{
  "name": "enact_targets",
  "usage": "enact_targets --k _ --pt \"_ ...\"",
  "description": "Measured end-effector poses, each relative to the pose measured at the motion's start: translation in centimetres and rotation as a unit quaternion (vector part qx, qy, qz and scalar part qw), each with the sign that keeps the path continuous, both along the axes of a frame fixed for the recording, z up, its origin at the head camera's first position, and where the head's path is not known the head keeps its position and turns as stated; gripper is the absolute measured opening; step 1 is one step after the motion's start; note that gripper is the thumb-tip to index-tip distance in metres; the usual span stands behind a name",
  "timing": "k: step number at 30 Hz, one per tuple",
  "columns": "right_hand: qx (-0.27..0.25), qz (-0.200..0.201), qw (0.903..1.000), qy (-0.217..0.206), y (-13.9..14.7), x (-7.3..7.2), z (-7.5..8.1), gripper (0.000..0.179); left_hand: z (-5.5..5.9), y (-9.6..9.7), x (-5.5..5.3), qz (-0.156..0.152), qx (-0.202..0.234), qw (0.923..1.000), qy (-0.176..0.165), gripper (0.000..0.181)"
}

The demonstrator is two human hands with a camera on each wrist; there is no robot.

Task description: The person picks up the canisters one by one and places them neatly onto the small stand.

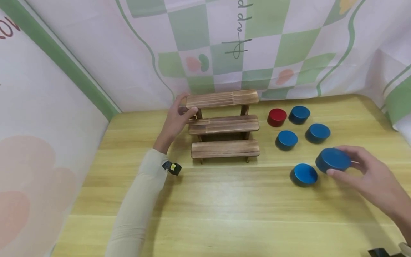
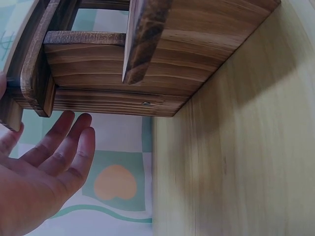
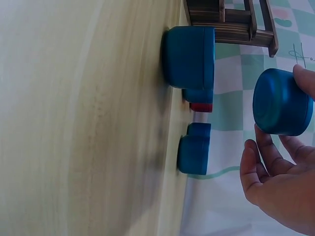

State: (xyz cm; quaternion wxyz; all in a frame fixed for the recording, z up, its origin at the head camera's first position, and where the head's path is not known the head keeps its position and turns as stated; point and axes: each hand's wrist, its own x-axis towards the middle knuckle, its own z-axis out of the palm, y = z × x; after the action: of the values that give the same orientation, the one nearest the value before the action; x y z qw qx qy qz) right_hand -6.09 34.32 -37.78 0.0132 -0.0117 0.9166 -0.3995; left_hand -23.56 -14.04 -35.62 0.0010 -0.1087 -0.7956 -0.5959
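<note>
My left hand [image 1: 176, 116] grips the left end of the top board of a three-step wooden shelf [image 1: 224, 124], thumb in front and fingers behind. In the left wrist view, the other fingers [image 2: 74, 152] extend beside the shelf's end. My right hand [image 1: 374, 176] pinches a round blue tin [image 1: 333, 159] between thumb and fingers. The right wrist view shows that tin [image 3: 281, 102] raised off the table. Close to its left stands another blue tin [image 1: 303, 175], and more blue tins [image 1: 287, 140] are farther back, with one red tin [image 1: 277, 117] among them.
Everything stands on a pale wooden table [image 1: 205, 214]. A green-and-white checked cloth [image 1: 266, 53] hangs right behind the shelf, and a white panel with a green border [image 1: 64, 64] closes off the left side. The other tins lie to the right of the shelf.
</note>
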Motion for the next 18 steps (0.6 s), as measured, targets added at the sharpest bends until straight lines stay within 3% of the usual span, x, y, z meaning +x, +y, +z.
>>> enact_targets --k 10,18 --pt "0.008 -0.002 1.0 0.001 -1.6 -0.6 0.9 0.066 -0.1 0.0 0.0 -0.001 0.014 0.9999 -0.002 0.064" --pt "0.001 0.03 0.9995 -0.003 -4.0 -1.3 2.0 0.068 -0.1 0.0 0.0 -0.003 0.015 0.9999 -0.002 0.065"
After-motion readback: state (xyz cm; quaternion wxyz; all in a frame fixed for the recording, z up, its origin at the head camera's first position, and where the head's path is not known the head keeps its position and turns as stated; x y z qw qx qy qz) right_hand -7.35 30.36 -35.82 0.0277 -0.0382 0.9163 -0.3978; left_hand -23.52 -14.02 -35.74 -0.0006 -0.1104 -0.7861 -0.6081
